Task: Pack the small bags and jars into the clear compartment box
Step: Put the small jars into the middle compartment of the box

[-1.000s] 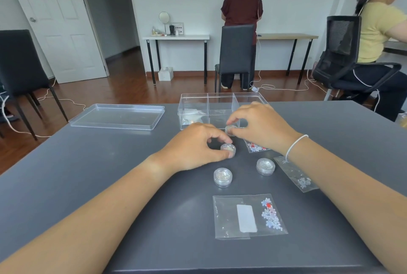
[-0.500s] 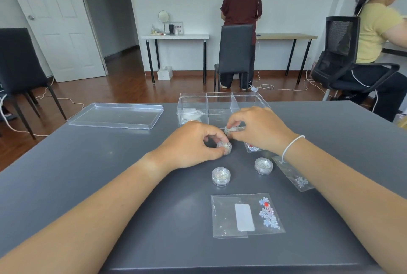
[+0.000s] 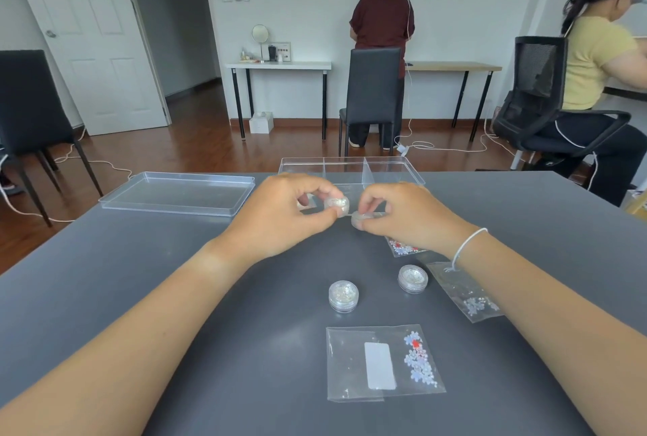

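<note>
The left hand pinched one small jar and the right hand another, both raised just short of the clear box. Mid-transfer, apparently; next, each jar needs lowering into a compartment. Two jars and bags waited on the table.

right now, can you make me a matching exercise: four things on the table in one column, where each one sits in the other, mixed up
Things:
1. clear lid
2. jar in the left hand
3. flower sticker bag
4. compartment box

Places:
A. nearest the camera, flat on the table
B. far table edge, behind both hands
C. pinched above the table, beside the right hand
D. far left, lying flat

Pairs: 1-D, 2-C, 3-A, 4-B
</note>
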### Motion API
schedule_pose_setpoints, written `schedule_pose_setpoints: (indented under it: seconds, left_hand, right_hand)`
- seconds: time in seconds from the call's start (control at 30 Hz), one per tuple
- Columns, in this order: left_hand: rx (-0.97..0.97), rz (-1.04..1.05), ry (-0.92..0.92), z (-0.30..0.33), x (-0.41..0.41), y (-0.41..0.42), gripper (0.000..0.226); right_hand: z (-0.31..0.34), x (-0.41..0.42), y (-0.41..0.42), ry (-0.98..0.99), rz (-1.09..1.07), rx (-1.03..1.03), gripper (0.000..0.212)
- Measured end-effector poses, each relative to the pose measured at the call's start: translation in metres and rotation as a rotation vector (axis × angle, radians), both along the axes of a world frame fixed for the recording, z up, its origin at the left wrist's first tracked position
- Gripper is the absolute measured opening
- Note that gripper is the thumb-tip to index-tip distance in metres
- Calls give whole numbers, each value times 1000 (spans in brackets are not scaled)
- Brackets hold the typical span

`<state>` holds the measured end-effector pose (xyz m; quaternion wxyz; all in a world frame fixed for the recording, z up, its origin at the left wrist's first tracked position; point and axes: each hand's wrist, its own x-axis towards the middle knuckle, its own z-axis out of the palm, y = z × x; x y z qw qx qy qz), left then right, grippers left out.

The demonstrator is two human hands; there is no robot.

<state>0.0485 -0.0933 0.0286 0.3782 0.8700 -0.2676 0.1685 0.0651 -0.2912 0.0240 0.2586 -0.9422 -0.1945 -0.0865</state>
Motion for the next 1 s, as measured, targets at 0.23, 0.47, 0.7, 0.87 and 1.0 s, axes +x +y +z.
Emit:
schedule_pose_setpoints:
  seconds: [0.23, 0.47, 0.7, 0.87, 1.0]
  left_hand:
    - [-189, 94, -3, 11, 15, 9, 4]
    - [-173, 114, 84, 25, 56, 8, 7]
    - [32, 92, 131, 34, 97, -7, 1]
    - [221, 92, 140, 30, 111, -14, 7]
    - [395, 119, 115, 30, 115, -20, 13]
  right_hand:
    - [11, 1, -5, 59, 35, 239, 9]
    - [21, -1, -8, 37, 11, 410, 10]
    - [23, -1, -7, 70, -3, 499, 10]
    - [22, 0, -9, 45, -37, 494, 10]
    - [22, 0, -11, -6, -56, 493, 10]
